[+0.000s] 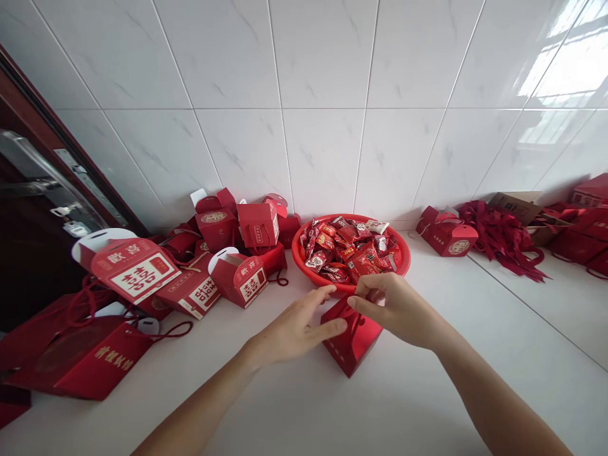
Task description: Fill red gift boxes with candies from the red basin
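A small red gift box (355, 348) stands on the white tabletop right in front of me, its top flaps drawn up towards each other. My right hand (396, 310) pinches at the top of this box with thumb and forefinger; whether a flap edge or a cord lies between them is hard to see. At the box's left side, my left hand (294, 326) is open, thumb and fingers spread apart close to it. Just behind the box sits a round red plastic basket (405, 263) heaped with wrapped candies (349, 247).
Several red boxes (142, 272) with cord handles are piled on the left, by a dark door (28, 209) with keys in its lock. On the right are another red box (449, 234), a heap of dark red ribbons (498, 237) and more red boxes (582, 231). A tiled wall (323, 158) stands behind.
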Demonstrator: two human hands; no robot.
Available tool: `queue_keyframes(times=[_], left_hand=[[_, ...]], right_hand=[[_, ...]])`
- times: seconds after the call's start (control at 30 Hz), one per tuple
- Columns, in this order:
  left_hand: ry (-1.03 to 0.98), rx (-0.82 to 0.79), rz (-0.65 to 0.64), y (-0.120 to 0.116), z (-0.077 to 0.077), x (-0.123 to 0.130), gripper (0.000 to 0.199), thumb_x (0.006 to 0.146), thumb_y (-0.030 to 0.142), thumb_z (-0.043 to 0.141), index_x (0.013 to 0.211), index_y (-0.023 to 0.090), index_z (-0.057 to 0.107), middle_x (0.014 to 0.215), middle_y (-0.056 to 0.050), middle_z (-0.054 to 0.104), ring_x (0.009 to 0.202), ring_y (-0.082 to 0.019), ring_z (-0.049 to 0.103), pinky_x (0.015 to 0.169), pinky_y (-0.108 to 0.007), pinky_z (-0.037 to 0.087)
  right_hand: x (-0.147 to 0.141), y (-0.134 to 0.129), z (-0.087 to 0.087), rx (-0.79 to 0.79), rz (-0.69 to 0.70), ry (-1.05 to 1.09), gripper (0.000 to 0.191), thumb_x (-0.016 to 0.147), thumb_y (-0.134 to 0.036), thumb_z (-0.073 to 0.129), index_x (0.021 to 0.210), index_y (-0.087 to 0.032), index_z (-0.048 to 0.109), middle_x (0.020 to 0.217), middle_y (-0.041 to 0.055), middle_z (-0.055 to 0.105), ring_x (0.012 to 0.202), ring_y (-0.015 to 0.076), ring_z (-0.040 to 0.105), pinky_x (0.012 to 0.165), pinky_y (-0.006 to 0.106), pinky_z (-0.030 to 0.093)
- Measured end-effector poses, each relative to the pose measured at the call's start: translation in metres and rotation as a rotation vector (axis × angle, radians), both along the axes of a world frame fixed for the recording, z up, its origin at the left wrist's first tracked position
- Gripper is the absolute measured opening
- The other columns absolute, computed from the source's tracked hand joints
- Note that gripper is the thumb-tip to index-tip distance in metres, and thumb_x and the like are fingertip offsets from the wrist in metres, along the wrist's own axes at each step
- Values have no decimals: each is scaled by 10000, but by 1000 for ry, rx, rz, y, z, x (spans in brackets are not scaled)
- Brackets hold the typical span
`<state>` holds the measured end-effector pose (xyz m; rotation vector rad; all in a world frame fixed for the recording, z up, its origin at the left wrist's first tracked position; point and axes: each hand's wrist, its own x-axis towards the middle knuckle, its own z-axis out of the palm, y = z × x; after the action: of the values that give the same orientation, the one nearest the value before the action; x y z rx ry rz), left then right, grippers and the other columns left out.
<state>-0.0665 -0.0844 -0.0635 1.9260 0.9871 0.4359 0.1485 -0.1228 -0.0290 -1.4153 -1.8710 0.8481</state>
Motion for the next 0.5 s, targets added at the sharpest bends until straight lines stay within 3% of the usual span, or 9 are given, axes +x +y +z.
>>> queue_keyframes(times=[0.1, 0.17, 0.2, 0.23, 0.3, 0.37, 0.5], left_hand=[[22, 64, 79, 4, 3, -6, 567, 980, 613, 411, 1388, 245, 554, 1450, -99, 567, 1360, -275, 496, 1069, -381, 419], [-5, 115, 100, 8, 0, -5, 521, 1009, 590, 322, 1094, 211, 670, 1137, -75, 694, 1093, -234, 619, 951, -346, 459], [-20, 134, 106, 9, -4, -4, 539, 1012, 589, 297, 906, 197, 650, 933, -49, 681, 903, -203, 619, 838, -322, 468], [-34, 148, 114, 11, -8, -1, 558, 1009, 598, 281, 749, 196, 567, 760, -18, 603, 737, -171, 555, 719, -302, 441], [-63, 153, 129, 12, -19, 6, 572, 990, 639, 267, 615, 216, 353, 594, 30, 383, 571, -129, 356, 566, -289, 312], [-101, 125, 119, 10, -33, 14, 584, 970, 682, 260, 602, 228, 232, 572, 47, 246, 546, -114, 233, 531, -296, 218], [-164, -2, 55, 0, -66, 29, 644, 941, 733, 293, 561, 224, 186, 544, 52, 176, 527, -99, 170, 523, -308, 160]], right_hand=[[13, -2, 9, 37, -19, -35, 304, 886, -373, 599, 636, -206, 554, 630, -14, 557, 590, 132, 481, 593, 290, 424], [22, -3, 15, 66, -35, -55, 336, 883, -400, 606, 617, -207, 539, 616, -10, 553, 580, 132, 478, 576, 290, 425], [27, -4, 18, 77, -46, -64, 349, 880, -415, 611, 611, -208, 533, 612, -7, 555, 578, 134, 477, 572, 291, 427], [32, -5, 21, 82, -56, -76, 359, 877, -434, 616, 611, -209, 533, 611, -4, 559, 580, 136, 480, 573, 292, 431], [44, -7, 28, 84, -78, -107, 388, 872, -487, 618, 611, -210, 542, 616, 5, 568, 587, 142, 484, 580, 296, 436], [59, -11, 35, 83, -107, -149, 446, 863, -569, 609, 604, -211, 554, 608, 12, 559, 582, 146, 475, 578, 301, 432], [92, -18, 45, 87, -261, -170, 593, 763, -775, 612, 627, -198, 621, 639, 46, 596, 623, 178, 539, 590, 319, 452]])
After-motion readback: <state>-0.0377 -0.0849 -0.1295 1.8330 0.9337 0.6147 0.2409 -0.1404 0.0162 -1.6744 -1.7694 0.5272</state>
